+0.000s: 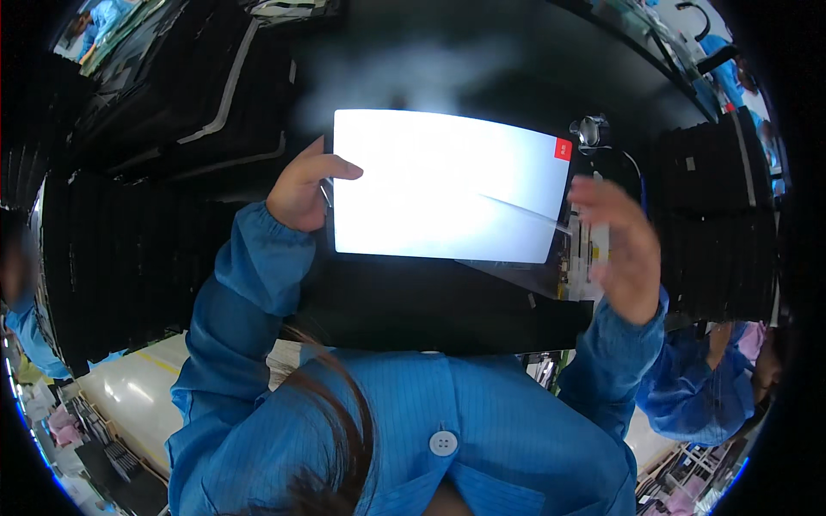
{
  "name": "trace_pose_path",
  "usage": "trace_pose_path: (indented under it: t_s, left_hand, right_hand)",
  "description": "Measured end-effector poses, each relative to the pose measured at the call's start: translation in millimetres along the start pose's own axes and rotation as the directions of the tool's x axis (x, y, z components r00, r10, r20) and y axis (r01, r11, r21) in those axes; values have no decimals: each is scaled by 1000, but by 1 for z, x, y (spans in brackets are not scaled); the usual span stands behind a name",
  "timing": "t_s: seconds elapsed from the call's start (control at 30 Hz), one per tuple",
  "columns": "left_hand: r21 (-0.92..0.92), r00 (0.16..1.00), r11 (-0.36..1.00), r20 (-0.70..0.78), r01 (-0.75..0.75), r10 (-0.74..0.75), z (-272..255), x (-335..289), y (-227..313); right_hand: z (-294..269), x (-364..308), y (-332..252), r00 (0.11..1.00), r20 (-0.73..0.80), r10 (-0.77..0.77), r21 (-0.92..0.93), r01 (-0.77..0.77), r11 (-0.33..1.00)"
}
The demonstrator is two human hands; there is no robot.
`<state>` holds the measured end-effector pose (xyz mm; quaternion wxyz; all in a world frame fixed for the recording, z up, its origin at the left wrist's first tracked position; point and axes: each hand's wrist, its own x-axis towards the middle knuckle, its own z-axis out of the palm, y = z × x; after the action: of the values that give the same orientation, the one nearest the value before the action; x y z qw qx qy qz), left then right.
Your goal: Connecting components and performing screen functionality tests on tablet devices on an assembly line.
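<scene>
A lit white display panel (430,172) with a dark rim is in front of me, tilted a little. My left hand (303,187) grips its left edge, the thumb lying on the bright face. A small red patch (563,150) marks the upper right corner. Across the lower right of the face runs a thin, pale slanting line, its far end near the right edge; I cannot tell whether it is a film or a reflection. Just right of the panel, my right hand (624,245) is blurred, with fingers and thumb apart and nothing visible between them.
Stacks of black trays (112,258) rise at the left, and more black trays (710,215) stand at the right. A small shiny metal object (590,131) lies beyond the panel's upper right corner. Another person in a blue sleeve (697,387) sits close on the right.
</scene>
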<state>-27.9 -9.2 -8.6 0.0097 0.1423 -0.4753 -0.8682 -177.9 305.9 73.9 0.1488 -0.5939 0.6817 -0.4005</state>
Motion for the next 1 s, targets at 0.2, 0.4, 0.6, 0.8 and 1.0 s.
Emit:
trace_pose_path:
  t_s: [0.2, 0.4, 0.6, 0.8, 1.0]
  left_hand:
    - [43, 999, 998, -34, 36, -35, 10, 1, 3]
    - [60, 997, 997, -63, 40, -36, 7, -2, 5]
    - [4, 991, 996, -106, 85, -84, 12, -4, 9]
    - [2, 990, 997, -122, 74, -73, 10, -3, 6]
    - [22, 986, 996, -148, 81, -77, 18, -7, 12]
  right_hand:
    - [4, 49, 22, 952, -292, 89, -488, -228, 843]
    - [19, 78, 18, 970, -143, 195, -620, -242, 746]
    - [15, 84, 21, 970, -59, 237, -634, -220, 742]
    - [17, 85, 26, 977, -92, 191, -589, -208, 781]
    - [20, 90, 35, 985, -142, 101, -587, -165, 793]
